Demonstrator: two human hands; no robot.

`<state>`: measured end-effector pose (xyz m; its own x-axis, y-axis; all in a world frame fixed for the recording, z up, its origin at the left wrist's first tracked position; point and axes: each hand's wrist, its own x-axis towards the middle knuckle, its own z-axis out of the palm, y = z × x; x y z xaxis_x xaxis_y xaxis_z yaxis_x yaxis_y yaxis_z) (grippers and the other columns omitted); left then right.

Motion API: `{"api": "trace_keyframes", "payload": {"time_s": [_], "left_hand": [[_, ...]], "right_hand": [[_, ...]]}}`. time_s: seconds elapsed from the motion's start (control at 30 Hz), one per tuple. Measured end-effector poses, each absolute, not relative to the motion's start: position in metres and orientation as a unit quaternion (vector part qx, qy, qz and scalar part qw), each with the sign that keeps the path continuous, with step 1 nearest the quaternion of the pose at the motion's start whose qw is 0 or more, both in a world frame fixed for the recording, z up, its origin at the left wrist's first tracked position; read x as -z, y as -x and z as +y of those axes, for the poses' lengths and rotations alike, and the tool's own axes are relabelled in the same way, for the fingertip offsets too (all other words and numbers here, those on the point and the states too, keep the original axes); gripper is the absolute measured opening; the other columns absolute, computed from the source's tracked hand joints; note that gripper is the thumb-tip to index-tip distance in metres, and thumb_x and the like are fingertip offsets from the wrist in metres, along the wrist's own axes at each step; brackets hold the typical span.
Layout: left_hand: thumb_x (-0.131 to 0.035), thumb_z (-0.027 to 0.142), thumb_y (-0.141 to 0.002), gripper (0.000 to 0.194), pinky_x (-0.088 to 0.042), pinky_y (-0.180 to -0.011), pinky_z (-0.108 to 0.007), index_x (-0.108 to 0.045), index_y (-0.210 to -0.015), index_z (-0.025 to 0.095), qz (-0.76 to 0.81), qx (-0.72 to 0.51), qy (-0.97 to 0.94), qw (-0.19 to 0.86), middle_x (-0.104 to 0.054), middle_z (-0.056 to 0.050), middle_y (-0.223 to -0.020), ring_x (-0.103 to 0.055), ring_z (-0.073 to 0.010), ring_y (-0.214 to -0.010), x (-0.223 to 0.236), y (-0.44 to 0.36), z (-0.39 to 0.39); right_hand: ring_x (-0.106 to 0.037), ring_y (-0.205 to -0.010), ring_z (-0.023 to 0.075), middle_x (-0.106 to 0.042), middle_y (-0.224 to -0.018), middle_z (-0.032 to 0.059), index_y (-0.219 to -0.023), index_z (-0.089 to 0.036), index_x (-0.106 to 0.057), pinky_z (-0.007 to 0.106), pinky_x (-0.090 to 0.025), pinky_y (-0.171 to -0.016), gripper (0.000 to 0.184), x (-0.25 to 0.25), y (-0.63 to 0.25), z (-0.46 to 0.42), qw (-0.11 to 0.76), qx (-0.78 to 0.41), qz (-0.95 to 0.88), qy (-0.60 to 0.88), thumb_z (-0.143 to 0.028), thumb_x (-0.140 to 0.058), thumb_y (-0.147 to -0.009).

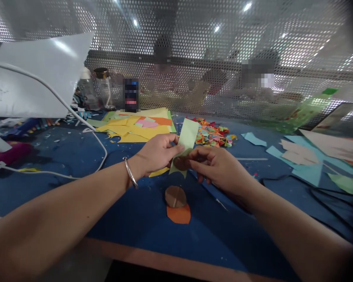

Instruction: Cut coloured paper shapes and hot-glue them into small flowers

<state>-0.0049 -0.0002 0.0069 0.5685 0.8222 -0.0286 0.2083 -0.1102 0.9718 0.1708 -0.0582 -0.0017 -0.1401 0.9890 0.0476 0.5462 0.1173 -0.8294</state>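
My left hand (159, 153) pinches a pale green paper strip (188, 133) by its left edge, thumb on the front. The strip stands tilted above the table. My right hand (216, 164) has its fingers closed at the strip's lower right edge. Against the lower part of the strip is a dark brownish rounded shape (181, 163), in shadow and hard to make out. Below the hands, a brown oval piece (175, 196) lies partly over an orange paper piece (179, 214). Under my right hand lies a thin blue pen-like tool (211, 191), its pointed tip showing.
Yellow paper sheets (129, 128) and a heap of small colourful scraps (214, 133) lie behind my hands. Blue paper pieces (308, 172) and black cables (314, 188) are at right. A white cable (76, 113) loops at left. A perforated metal screen (179, 51) stands behind.
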Motion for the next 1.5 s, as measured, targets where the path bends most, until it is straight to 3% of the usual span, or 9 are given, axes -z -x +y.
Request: {"api": "trace_keyframes", "payload": {"time_s": [0.3, 0.53, 0.73, 0.87, 0.97, 1.1, 1.2, 1.37, 1.5], "left_hand": [[-0.056, 0.024, -0.091, 0.012, -0.034, -0.048, -0.021, -0.057, -0.081, 0.018, 0.336, -0.311, -0.724, 0.516, -0.060, 0.001, -0.065, -0.051, -0.0093, -0.051, -0.002, 0.005, 0.001], [-0.058, 0.022, -0.090, 0.014, -0.030, -0.051, -0.023, -0.058, -0.077, 0.017, 0.311, -0.329, -0.763, 0.461, -0.056, 0.002, -0.061, -0.047, -0.0097, -0.052, 0.000, 0.006, 0.002], [-0.059, 0.020, -0.089, 0.018, -0.029, -0.049, -0.022, -0.055, -0.072, 0.017, 0.304, -0.360, -0.769, 0.432, -0.049, 0.005, -0.058, -0.041, -0.0079, -0.050, -0.002, 0.005, 0.000], [-0.066, 0.018, -0.084, 0.009, -0.044, -0.058, -0.022, -0.058, -0.084, 0.016, 0.280, -0.345, -0.722, 0.530, -0.064, 0.000, -0.070, -0.059, -0.0110, -0.060, -0.004, 0.006, -0.003], [-0.074, 0.011, -0.073, 0.031, -0.054, -0.072, -0.030, -0.056, -0.098, 0.015, 0.247, -0.333, -0.676, 0.609, -0.071, -0.004, -0.080, -0.069, -0.0164, -0.073, -0.008, 0.008, -0.006], [-0.074, 0.005, -0.070, 0.038, -0.056, -0.076, -0.032, -0.056, -0.102, 0.016, 0.235, -0.345, -0.647, 0.638, -0.072, -0.003, -0.080, -0.071, -0.0168, -0.075, -0.014, 0.009, -0.009], [-0.073, 0.005, -0.072, 0.034, -0.052, -0.068, -0.026, -0.059, -0.101, 0.015, 0.261, -0.370, -0.605, 0.655, -0.071, -0.001, -0.076, -0.069, -0.0134, -0.068, -0.016, 0.008, -0.013], [-0.070, 0.000, -0.072, 0.016, -0.051, -0.071, -0.022, -0.066, -0.084, 0.010, 0.304, -0.332, -0.484, 0.750, -0.072, -0.004, -0.079, -0.068, -0.0103, -0.069, -0.014, 0.000, -0.020], [-0.064, -0.008, -0.071, 0.019, -0.052, -0.076, -0.024, -0.067, -0.081, 0.008, 0.340, -0.364, -0.482, 0.721, -0.072, -0.003, -0.075, -0.067, -0.0093, -0.067, -0.012, -0.004, -0.019]], "right_hand": [[-0.055, -0.039, 0.0097, -0.055, -0.052, -0.0059, -0.072, -0.020, -0.060, 0.018, -0.033, -0.035, 0.015, -0.001, -0.171, -0.061, 0.352, -0.339, -0.666, 0.565, -0.033, -0.067, -0.076], [-0.055, -0.041, 0.0094, -0.063, -0.063, -0.0029, -0.074, -0.019, -0.064, 0.021, -0.044, -0.042, 0.013, 0.001, -0.171, -0.060, 0.360, -0.346, -0.676, 0.542, -0.032, -0.068, -0.075], [-0.052, -0.040, 0.0095, -0.060, -0.061, -0.0033, -0.071, -0.019, -0.063, 0.022, -0.042, -0.041, 0.016, 0.003, -0.171, -0.060, 0.376, -0.332, -0.671, 0.546, -0.034, -0.069, -0.073], [-0.051, -0.040, 0.0092, -0.060, -0.060, -0.0029, -0.073, -0.019, -0.063, 0.022, -0.042, -0.039, 0.018, 0.002, -0.172, -0.061, 0.390, -0.332, -0.661, 0.548, -0.035, -0.071, -0.073], [-0.052, -0.044, 0.0093, -0.061, -0.065, -0.0024, -0.078, -0.020, -0.059, 0.022, -0.044, -0.038, 0.024, -0.001, -0.172, -0.063, 0.421, -0.337, -0.639, 0.549, -0.036, -0.075, -0.072], [-0.053, -0.044, 0.0092, -0.059, -0.071, -0.0042, -0.092, -0.022, -0.051, 0.021, -0.045, -0.034, 0.042, -0.007, -0.171, -0.065, 0.466, -0.342, -0.613, 0.538, -0.038, -0.081, -0.068], [-0.051, -0.042, 0.0083, -0.057, -0.068, -0.0063, -0.098, -0.023, -0.046, 0.020, -0.045, -0.033, 0.049, -0.009, -0.171, -0.065, 0.480, -0.337, -0.617, 0.525, -0.042, -0.081, -0.070], [-0.049, -0.041, 0.0074, -0.055, -0.068, -0.0074, -0.098, -0.024, -0.044, 0.020, -0.044, -0.035, 0.051, -0.006, -0.171, -0.065, 0.482, -0.331, -0.628, 0.514, -0.046, -0.081, -0.071], [-0.054, -0.046, 0.0098, -0.059, -0.073, -0.0040, -0.102, -0.023, -0.048, 0.022, -0.044, -0.040, 0.038, -0.007, -0.179, -0.063, 0.442, -0.305, -0.664, 0.520, -0.041, -0.072, -0.079]]}}
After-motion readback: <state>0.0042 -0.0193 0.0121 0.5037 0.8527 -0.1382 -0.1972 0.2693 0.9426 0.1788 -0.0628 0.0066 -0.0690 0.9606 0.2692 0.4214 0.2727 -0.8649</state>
